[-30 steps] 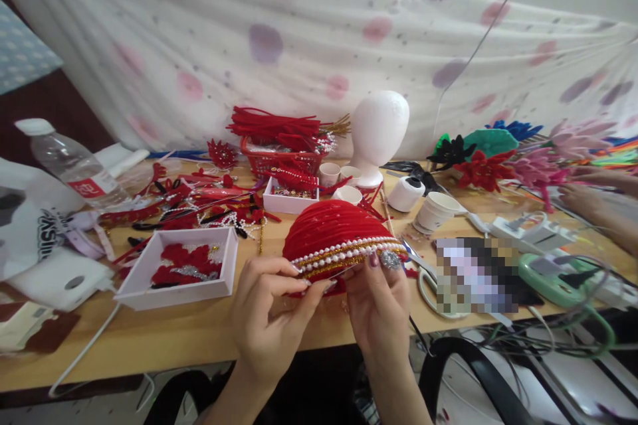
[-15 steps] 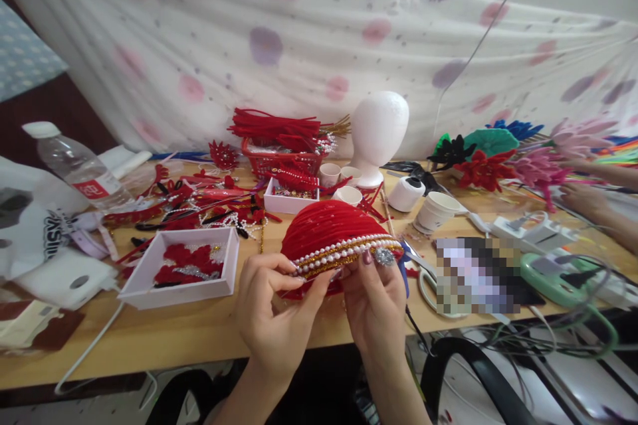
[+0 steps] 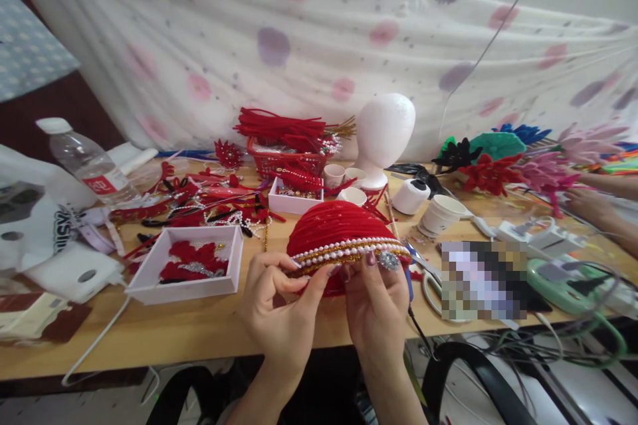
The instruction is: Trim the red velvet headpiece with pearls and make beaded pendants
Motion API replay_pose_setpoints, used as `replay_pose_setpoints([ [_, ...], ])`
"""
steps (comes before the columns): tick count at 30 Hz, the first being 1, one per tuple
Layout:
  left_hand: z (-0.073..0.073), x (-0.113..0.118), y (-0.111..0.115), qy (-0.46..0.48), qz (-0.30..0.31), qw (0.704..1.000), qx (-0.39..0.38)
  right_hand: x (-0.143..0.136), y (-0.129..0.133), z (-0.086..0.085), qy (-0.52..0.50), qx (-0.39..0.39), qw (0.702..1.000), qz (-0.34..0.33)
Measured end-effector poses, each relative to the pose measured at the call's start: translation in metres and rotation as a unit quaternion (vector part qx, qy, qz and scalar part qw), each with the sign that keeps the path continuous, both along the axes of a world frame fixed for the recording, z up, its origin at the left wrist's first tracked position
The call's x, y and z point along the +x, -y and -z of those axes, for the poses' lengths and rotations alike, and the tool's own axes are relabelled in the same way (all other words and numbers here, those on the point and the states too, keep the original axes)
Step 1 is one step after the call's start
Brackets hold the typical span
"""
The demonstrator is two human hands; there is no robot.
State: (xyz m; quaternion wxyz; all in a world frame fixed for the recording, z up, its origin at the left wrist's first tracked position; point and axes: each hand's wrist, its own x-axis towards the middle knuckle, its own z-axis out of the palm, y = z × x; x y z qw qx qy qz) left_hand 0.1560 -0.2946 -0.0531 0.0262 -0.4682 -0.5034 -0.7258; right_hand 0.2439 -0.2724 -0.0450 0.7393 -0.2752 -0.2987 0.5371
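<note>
A domed red pleated cap (image 3: pixel 339 224) is held up above the front of the table between my two hands. Rows of white pearl beads and gold trim (image 3: pixel 343 251) run along its lower edge, and a round sparkling ornament (image 3: pixel 389 260) sits at the right end. My left hand (image 3: pixel 282 302) is closed on the cap's left edge, thumb and fingers at the trim. Gripping the rim near the ornament is my right hand (image 3: pixel 376 309), its thumb pressed on the beads. The fingers under the rim are partly hidden.
A white box (image 3: pixel 184 293) of red pieces lies left. Behind stand a red basket (image 3: pixel 289 163), a white foam head (image 3: pixel 386 129), paper cups (image 3: pixel 441 214) and a thread spool (image 3: pixel 411 196). At right are a phone (image 3: pixel 483 279), cables and another person's hand (image 3: pixel 593 206).
The whole scene has shifted slightly to the right in view. Both hands keep their grip on the cap, which is tilted slightly differently.
</note>
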Motion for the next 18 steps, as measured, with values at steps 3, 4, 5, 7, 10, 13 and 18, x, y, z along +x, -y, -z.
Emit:
replay_pose_setpoints([
  [3,0.006,0.003,-0.004,0.008,-0.008,1.0,0.024,-0.003,0.0,-0.001,0.008,0.002,1.0,0.005],
  [4,0.009,0.004,-0.006,0.008,-0.013,0.999,0.04,-0.004,0.0,-0.002,0.009,0.002,1.0,0.007],
  [5,0.012,0.006,-0.009,0.008,-0.019,0.998,0.055,-0.005,0.001,-0.003,0.01,0.002,1.0,0.009],
  [7,0.018,0.006,-0.014,-0.001,-0.031,0.996,0.086,-0.007,0.001,-0.003,0.012,0.0,1.0,0.013],
  [10,0.025,0.003,-0.019,-0.019,-0.017,0.994,0.111,-0.008,0.003,-0.004,0.022,-0.004,0.999,0.027],
  [13,0.028,-0.003,-0.019,-0.048,0.022,0.992,0.119,-0.008,0.003,-0.005,0.024,-0.007,0.999,0.03],
  [18,0.027,-0.006,-0.017,-0.029,0.03,0.993,0.115,-0.007,0.003,-0.005,0.005,0.002,1.0,0.01],
])
